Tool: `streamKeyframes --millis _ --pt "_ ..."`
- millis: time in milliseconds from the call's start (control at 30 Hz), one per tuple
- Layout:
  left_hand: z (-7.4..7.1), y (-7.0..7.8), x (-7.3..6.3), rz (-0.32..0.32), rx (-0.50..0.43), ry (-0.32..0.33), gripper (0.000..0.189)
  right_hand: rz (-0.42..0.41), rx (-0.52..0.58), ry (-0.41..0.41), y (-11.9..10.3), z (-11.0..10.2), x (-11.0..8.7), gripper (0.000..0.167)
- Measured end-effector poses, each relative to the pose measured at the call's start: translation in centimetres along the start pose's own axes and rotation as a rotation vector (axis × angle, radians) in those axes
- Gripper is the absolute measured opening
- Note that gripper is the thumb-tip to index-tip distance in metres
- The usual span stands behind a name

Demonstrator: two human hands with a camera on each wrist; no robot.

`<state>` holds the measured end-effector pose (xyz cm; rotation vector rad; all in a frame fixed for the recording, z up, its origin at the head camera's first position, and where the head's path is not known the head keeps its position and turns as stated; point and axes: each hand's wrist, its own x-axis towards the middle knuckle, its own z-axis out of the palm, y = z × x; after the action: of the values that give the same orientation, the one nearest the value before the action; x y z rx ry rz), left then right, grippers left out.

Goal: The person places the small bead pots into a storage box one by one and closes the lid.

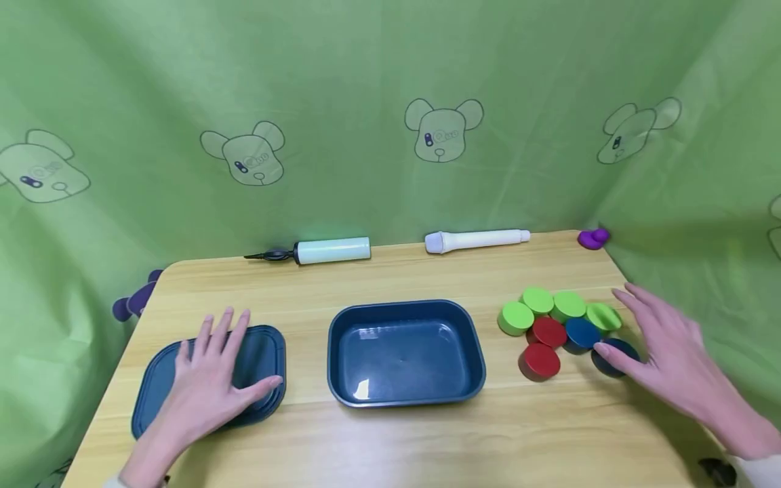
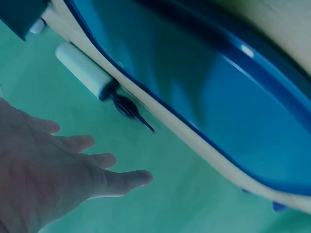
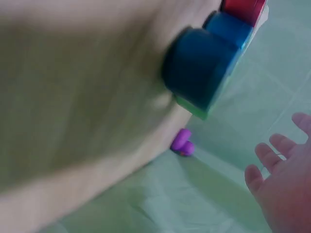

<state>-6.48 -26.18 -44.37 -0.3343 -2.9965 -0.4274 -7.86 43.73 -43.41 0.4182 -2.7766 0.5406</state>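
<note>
My left hand (image 1: 210, 379) is spread over a dark blue lid (image 1: 262, 359) at the table's left, holding nothing; in the left wrist view a gap shows between hand and lid. Mid-table stands a dark blue rectangular box (image 1: 403, 362) with nothing in it. To its right, short round blocks stand in a cluster: several green ones (image 1: 515, 318), two red ones (image 1: 539, 362) and two dark blue ones (image 1: 582, 335). Just right of the cluster hovers my right hand (image 1: 674, 359), fingers extended and grasping nothing. Its thumb partly covers the nearest dark blue block (image 1: 615, 358).
A hand pump (image 1: 332, 251) with a black nozzle lies along the table's back edge. Right of it lies a white microphone-shaped object (image 1: 478, 240). A small purple object (image 1: 593, 237) sits at the back right corner. Green curtain (image 1: 390, 169) with bear-head drawings surrounds the table (image 1: 390, 447).
</note>
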Motion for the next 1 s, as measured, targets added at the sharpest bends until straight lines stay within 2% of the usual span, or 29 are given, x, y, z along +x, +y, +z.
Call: streamKeyframes --millis 267,400,533,633,767,1000 --pt "1.8 3.2 1.8 0.075 -0.089 -0.028 0.124 0.093 0.106 0.010 0.5 0.7 -2.2 0.099" --pt "2.7 4.6 2.5 0.126 -0.133 -0.031 0.125 0.163 0.135 -0.022 0.4 1.1 -2.7 0.098" --pt "3.5 5.8 3.2 0.174 -0.177 -0.061 0.127 0.246 0.156 -0.069 0.3 1.4 -3.2 0.098" --pt "4.0 6.4 3.6 0.212 -0.201 -0.075 0.128 0.254 0.179 -0.067 0.5 1.9 -3.5 0.094" --pt "4.6 6.9 3.9 0.251 -0.232 -0.087 0.127 0.220 0.208 -0.020 1.0 2.3 -3.8 0.083" --pt "5.2 7.0 3.7 0.264 -0.298 -0.102 0.124 0.225 0.207 -0.024 1.9 2.7 -4.5 0.067"
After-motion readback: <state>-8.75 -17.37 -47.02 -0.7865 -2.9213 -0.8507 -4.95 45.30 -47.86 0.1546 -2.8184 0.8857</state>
